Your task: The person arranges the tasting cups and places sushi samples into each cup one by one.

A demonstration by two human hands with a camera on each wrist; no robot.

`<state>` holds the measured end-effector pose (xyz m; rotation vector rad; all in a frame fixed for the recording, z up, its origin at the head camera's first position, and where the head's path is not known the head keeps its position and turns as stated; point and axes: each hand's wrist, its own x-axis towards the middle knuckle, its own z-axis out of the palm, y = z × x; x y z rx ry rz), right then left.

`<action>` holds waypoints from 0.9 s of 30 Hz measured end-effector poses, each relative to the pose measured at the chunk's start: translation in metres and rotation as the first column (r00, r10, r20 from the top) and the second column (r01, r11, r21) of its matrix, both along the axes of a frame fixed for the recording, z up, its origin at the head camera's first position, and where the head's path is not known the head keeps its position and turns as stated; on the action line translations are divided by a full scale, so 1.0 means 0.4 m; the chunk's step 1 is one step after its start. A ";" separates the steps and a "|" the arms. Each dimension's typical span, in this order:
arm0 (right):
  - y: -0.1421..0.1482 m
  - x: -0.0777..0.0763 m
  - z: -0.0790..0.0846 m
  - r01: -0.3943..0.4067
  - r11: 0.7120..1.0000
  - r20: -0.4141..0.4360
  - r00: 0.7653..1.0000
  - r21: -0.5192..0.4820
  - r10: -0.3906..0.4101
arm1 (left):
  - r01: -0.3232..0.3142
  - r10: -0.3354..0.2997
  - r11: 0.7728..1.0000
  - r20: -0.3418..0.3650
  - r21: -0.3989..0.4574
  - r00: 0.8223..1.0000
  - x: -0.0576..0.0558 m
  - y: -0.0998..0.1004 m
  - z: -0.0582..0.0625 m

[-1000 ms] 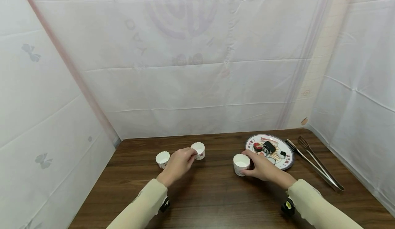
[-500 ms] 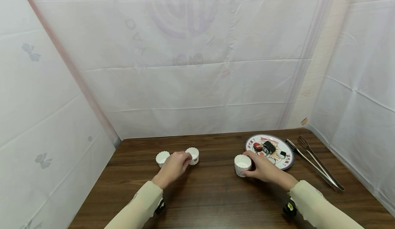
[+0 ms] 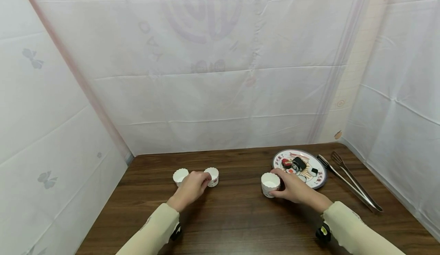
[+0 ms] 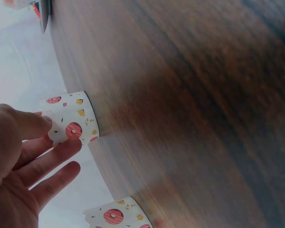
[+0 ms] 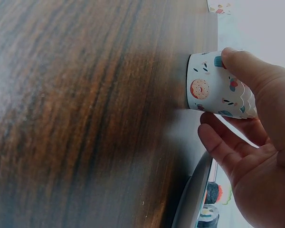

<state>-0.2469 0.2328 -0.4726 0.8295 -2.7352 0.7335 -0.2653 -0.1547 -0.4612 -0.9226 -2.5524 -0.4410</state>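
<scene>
Three white paper baking cups with scalloped rims stand on the wooden table. My left hand pinches the rim of the middle cup between thumb and fingers; in the left wrist view this cup shows printed donuts. Just left of it is another cup, partly hidden behind the left hand. My right hand grips the right cup from its right side, thumb on the near side. The right wrist view shows that cup upright with its base at the tabletop.
A round plate holding several sushi pieces lies behind and right of the right hand. Metal tongs lie to the right of the plate. Patterned white cloth hangs along the table's back edge and both sides.
My left hand has drawn the middle cup leftward and nearer, closer to the left cup. The right hand and its cup have shifted only slightly.
</scene>
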 end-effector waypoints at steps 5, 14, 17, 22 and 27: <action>0.000 0.002 0.001 0.005 1.000 0.020 1.000 0.004 -0.006 | 0.009 -0.009 1.000 -0.003 -0.002 1.000 -0.001 -0.001 0.000; 0.000 0.002 -0.001 0.006 1.000 0.024 1.000 0.006 -0.006 | -0.003 0.004 1.000 0.045 -0.006 0.999 0.002 -0.003 0.003; 0.000 0.002 -0.001 0.006 1.000 0.025 1.000 0.002 -0.006 | 0.002 -0.002 1.000 0.045 -0.006 0.999 0.002 -0.003 0.004; -0.001 0.002 -0.003 0.006 1.000 0.024 1.000 -0.002 -0.005 | 0.015 -0.015 1.000 0.051 -0.002 0.999 0.001 -0.003 0.004; -0.001 0.004 -0.001 0.006 1.000 0.018 1.000 0.000 -0.006 | 0.012 -0.012 1.000 0.029 -0.009 0.999 0.002 -0.002 0.003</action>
